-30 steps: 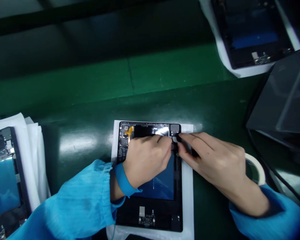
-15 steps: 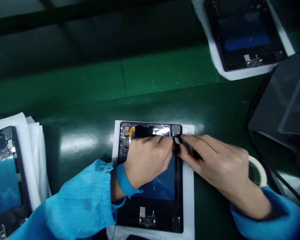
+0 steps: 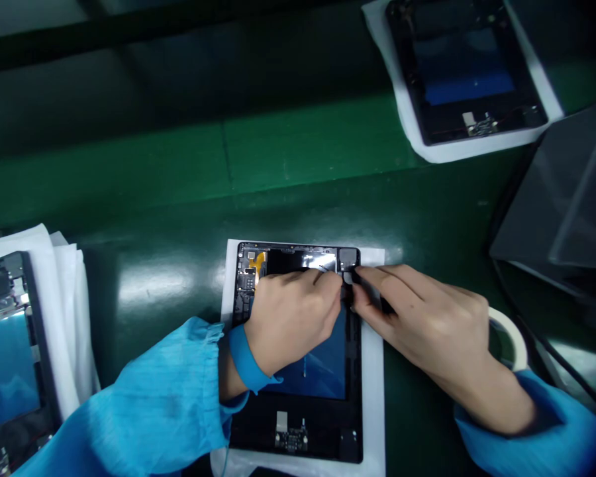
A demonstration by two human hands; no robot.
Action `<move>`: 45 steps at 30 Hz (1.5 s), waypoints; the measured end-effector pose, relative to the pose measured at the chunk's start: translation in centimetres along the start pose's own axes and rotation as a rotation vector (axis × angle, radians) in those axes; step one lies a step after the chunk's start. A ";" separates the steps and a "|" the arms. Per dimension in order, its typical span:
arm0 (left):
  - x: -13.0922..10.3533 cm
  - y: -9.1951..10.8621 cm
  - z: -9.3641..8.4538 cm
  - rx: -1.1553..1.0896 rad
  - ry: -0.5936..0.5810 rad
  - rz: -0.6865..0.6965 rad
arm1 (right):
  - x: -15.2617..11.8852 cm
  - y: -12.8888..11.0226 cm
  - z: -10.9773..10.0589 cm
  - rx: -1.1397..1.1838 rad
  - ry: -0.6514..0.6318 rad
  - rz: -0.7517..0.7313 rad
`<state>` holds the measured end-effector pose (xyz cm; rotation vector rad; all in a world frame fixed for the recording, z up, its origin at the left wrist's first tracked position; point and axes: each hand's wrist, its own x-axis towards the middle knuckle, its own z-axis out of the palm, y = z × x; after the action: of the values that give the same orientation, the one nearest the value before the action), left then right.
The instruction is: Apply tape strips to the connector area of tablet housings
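Observation:
An opened tablet (image 3: 298, 411) lies on a white sheet (image 3: 374, 397), its inner boards and an orange flex cable (image 3: 259, 263) exposed. My left hand (image 3: 294, 317), with a blue wrist band (image 3: 245, 361), is closed over the tablet's upper middle. What its fingertips hold is hidden; a thin dark line shows above them. My right hand (image 3: 424, 321) reaches in from the right, thumb and forefinger bent together at the tablet's upper right edge. A small pale tab (image 3: 347, 277) shows between the two hands' fingertips, below a square grey part (image 3: 347, 257).
Another opened tablet (image 3: 10, 371) lies at left on stacked white sheets (image 3: 72, 318). A third tablet (image 3: 469, 66) rests on a sheet at the back right. A roll of pale tape (image 3: 514, 338) is behind my right wrist, near a dark box-like object (image 3: 556, 205) and a cable.
The far tablet appears shifted left as the view moves slightly. The small pale tab sits a little lower against the tablet's edge area. Both hands stay nearly in place.

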<state>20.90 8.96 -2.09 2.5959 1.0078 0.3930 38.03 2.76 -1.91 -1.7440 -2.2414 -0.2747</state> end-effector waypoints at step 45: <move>1.5 -0.2 -1.2 0.193 -0.081 -0.083 | -8.0 0.8 -4.6 -0.193 0.173 0.096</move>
<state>21.42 10.41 -0.89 2.7020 1.1722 0.1756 41.08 -5.87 -0.32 -1.8380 -2.0612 -0.6138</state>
